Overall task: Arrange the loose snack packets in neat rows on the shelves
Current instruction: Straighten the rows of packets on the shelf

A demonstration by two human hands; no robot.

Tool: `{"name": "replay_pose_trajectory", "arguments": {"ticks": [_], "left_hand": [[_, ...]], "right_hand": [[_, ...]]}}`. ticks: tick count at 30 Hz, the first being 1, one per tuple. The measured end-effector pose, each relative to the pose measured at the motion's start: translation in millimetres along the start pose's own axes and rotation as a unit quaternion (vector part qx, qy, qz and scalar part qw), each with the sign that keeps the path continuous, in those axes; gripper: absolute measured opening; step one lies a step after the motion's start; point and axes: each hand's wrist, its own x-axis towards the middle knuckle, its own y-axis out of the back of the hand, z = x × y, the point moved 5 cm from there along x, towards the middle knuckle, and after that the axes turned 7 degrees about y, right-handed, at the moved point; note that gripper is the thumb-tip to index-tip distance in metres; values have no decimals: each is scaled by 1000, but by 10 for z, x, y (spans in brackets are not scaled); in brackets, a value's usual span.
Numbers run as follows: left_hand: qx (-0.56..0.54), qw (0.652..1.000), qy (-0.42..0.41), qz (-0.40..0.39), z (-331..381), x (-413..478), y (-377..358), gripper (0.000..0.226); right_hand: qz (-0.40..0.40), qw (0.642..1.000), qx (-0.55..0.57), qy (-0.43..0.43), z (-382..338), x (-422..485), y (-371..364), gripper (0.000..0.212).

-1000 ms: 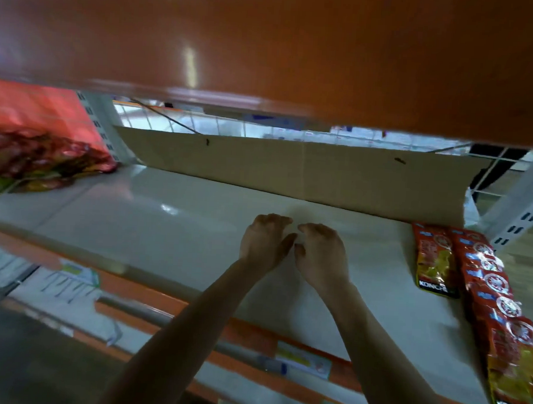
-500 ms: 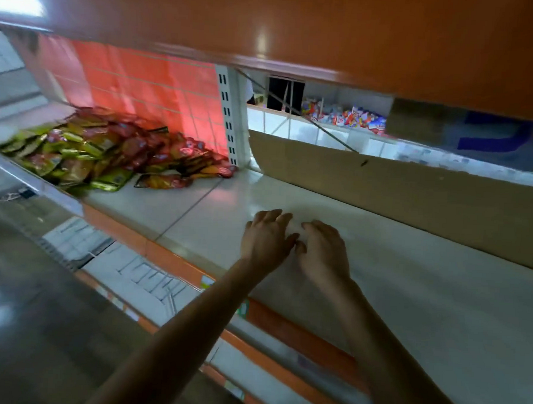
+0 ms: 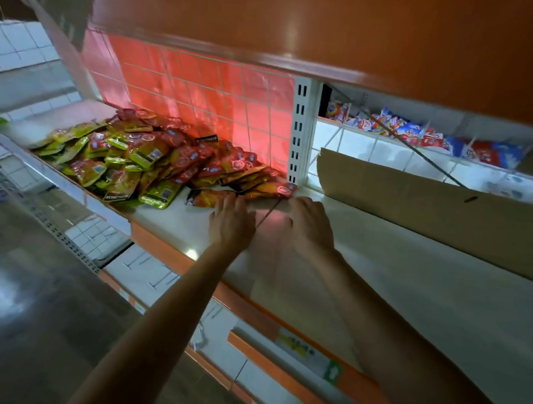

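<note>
Beside the left hand (image 3: 231, 221) and right hand (image 3: 312, 226), both flat and empty, glossy red-and-green packets (image 3: 144, 161) lie heaped.

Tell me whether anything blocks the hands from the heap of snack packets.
Nothing visible does. The left hand and right hand are over the bare white shelf, fingertips at the near edge of the heap of red and yellow-green snack packets.
</note>
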Motion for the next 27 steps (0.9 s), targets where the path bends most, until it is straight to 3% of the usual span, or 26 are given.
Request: {"name": "replay_pose_trajectory", "arguments": {"ticks": [9, 15, 22, 27], "left_hand": [[22, 1000, 14, -9, -376, 528, 89, 30], [41, 999, -27, -7, -475, 541, 50, 35], [69, 996, 34, -34, -459, 387, 101, 70], [-16, 993, 81, -85, -392, 199, 85, 66]], "right_hand": [[-19, 999, 37, 10, -261, 583, -278, 42], [-73, 995, 68, -20, -270, 670, -483, 65], [-10, 997, 68, -34, -292, 587, -475, 35], [32, 979, 196, -47, -180, 413, -344, 35]]}}
